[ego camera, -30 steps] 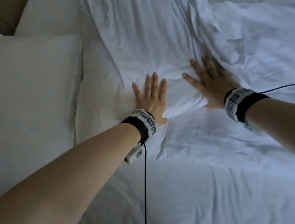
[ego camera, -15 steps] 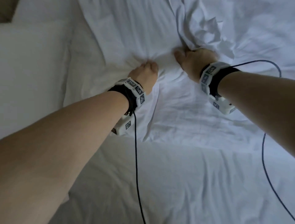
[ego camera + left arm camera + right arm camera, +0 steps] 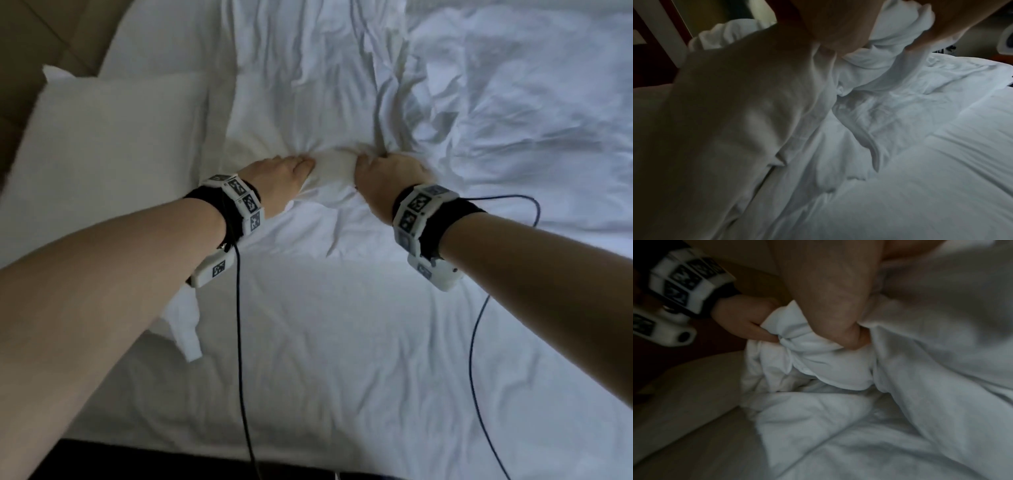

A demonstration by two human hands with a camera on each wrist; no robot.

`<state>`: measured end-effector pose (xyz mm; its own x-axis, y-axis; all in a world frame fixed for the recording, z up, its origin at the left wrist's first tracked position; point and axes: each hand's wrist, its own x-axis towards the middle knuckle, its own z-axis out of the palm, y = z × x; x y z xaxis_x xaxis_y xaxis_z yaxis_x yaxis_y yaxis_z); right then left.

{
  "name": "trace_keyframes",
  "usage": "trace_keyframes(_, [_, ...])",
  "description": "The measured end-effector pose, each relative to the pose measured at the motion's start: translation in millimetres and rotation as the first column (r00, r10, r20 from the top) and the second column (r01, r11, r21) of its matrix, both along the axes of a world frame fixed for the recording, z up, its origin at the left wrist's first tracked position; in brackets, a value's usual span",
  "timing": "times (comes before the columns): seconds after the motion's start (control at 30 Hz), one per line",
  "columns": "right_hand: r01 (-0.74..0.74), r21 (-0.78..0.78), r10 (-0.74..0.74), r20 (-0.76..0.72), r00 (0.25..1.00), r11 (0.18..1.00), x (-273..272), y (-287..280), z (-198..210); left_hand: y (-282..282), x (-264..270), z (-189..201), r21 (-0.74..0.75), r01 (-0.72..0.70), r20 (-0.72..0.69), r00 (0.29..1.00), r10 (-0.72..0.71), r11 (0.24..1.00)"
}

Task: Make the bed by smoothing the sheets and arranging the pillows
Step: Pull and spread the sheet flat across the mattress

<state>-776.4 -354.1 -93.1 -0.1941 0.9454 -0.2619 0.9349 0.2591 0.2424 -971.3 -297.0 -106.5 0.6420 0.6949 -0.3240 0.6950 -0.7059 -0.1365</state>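
A crumpled white sheet lies bunched across the upper part of the bed. My left hand grips its gathered edge with curled fingers. My right hand grips the same bunch just to the right. The right wrist view shows the right thumb pressed into the bunched sheet, with the left hand clutching it too. In the left wrist view the sheet hangs twisted below the left hand. A white pillow lies at the left.
The smooth fitted sheet covers the near half of the bed. Rumpled bedding fills the far right. A brown headboard stands at the top left. Two cables trail from my wrists toward the dark near bed edge.
Both hands went from lying flat on the sheet to closing round a bunch of it. They have since pulled the bunch toward me, and the pillow has come into fuller view.
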Motion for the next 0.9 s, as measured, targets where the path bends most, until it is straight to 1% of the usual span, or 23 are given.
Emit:
trace_keyframes(0.03, [-0.007,-0.005,0.007,-0.005,1.0,1.0,-8,-15,-1,-9,-10,0,-0.014,0.011,0.007,1.0,-0.01,1.0])
trace_keyframes(0.1, [-0.015,-0.013,0.015,-0.016,1.0,1.0,-23,-42,-20,-29,-29,-10,-0.035,0.013,-0.015,1.0,-0.013,0.999])
trace_keyframes(0.2, [0.076,-0.001,-0.075,-0.108,0.991,0.997,-39,-74,-74,-50,-45,-51,-0.053,0.002,-0.055,0.998,-0.005,0.999])
trace_keyframes(0.27, [0.133,0.056,-0.12,-0.192,0.974,0.99,-38,-88,-109,-58,-48,-74,-0.026,0.008,-0.065,0.998,-0.009,1.0])
trace_keyframes(0.33, [0.098,0.128,-0.067,-0.223,0.973,0.987,-28,-97,-131,-64,-52,-87,0.04,-0.038,-0.079,0.996,0.041,0.998])
trace_keyframes(0.4, [0.052,0.195,-0.018,-0.172,0.985,0.979,-15,-100,-132,-73,-61,-93,0.188,-0.108,-0.025,0.993,0.115,0.976])
trace_keyframes(0.43, [0.053,0.218,-0.022,-0.141,0.99,0.974,-8,-98,-127,-73,-68,-94,0.253,-0.152,0.0,0.988,0.157,0.955])
trace_keyframes(0.47, [0.064,0.231,-0.039,-0.11,0.993,0.971,-1,-94,-123,-71,-75,-93,0.289,-0.216,0.017,0.975,0.221,0.933])
trace_keyframes(0.53, [0.107,0.24,-0.096,-0.058,0.994,0.965,11,-83,-119,-58,-89,-91,0.267,-0.389,0.061,0.92,0.387,0.882])
trace_keyframes(0.6, [0.164,0.22,-0.161,-0.029,0.986,0.962,17,-71,-122,-45,-98,-91,0.172,-0.53,0.098,0.848,0.521,0.831])
trace_keyframes(0.63, [0.196,0.184,-0.192,-0.039,0.981,0.963,19,-66,-127,-40,-100,-93,0.12,-0.568,0.112,0.823,0.557,0.814])
trace_keyframes(0.73, [0.232,0.067,-0.227,-0.074,0.971,0.971,16,-60,-145,-28,-104,-104,0.047,-0.602,0.161,0.792,0.589,0.797])
trace_keyframes(0.8, [0.207,0.002,-0.207,-0.043,0.977,0.978,15,-59,-149,-21,-106,-102,0.049,-0.585,0.163,0.804,0.571,0.81])
trace_keyframes(0.9, [0.152,-0.068,-0.155,-0.04,0.987,0.986,10,-55,-136,-16,-116,-75,0.017,-0.527,0.143,0.842,0.52,0.85])
